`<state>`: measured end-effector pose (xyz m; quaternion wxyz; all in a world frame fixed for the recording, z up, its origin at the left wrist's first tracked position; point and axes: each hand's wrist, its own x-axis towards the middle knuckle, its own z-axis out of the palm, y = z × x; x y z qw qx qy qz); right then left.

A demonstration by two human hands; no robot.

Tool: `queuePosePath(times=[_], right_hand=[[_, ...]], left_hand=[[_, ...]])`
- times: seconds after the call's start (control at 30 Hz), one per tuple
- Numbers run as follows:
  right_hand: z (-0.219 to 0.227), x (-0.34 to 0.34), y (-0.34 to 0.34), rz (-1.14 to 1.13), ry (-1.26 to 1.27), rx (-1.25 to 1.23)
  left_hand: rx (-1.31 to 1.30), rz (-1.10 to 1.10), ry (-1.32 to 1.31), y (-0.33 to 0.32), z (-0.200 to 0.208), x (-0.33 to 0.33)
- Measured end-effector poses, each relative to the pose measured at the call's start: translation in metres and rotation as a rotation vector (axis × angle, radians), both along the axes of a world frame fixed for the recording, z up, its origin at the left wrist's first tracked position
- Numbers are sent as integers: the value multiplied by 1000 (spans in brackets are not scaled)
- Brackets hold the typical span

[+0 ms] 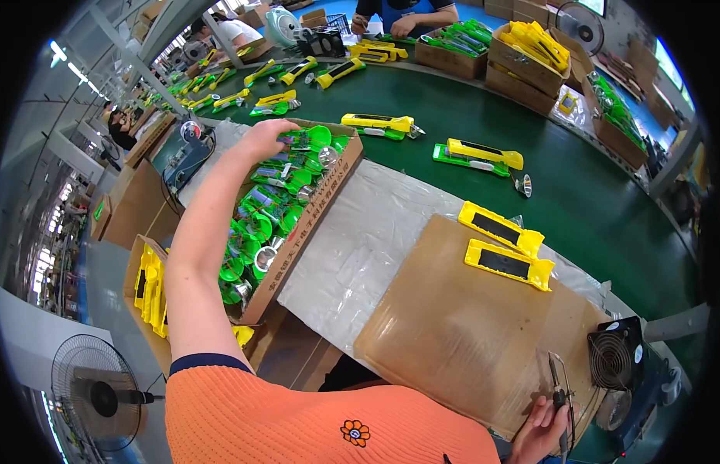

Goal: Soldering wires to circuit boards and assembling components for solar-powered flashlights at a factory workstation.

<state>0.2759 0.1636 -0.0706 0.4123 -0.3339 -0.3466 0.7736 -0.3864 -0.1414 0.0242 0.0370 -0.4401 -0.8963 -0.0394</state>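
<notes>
My left hand (266,140) reaches to the far end of a cardboard box (317,209) full of green plastic flashlight parts (261,199), some with shiny reflector cups. Its fingers bend down onto a green part at the box's far edge, and the fingertips are partly hidden. At the lower right, my right hand (542,430) grips a soldering iron (559,397), its tip pointing up. Two yellow flashlight casings (499,264) with black strips lie side by side on a brown board (460,325) between my hands.
A green conveyor belt (406,166) beyond carries several green-and-yellow flashlight assemblies (484,157). A small black fan (614,356) stands right of the board. Yellow casings fill a carton (150,290) at left. A co-worker's hands (405,25) are across the belt; more cartons (522,77) stand at far right.
</notes>
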Motion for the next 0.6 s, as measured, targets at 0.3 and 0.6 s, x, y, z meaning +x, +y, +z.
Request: queuePosePath(times=[0.3,0.6], right_hand=[[-9,0,3,13,160,74],[2,-9,1,-123,178,12]], left_hand=[[294,-135,175,-5,41,20],[-137,-821,-393,158,25,272]])
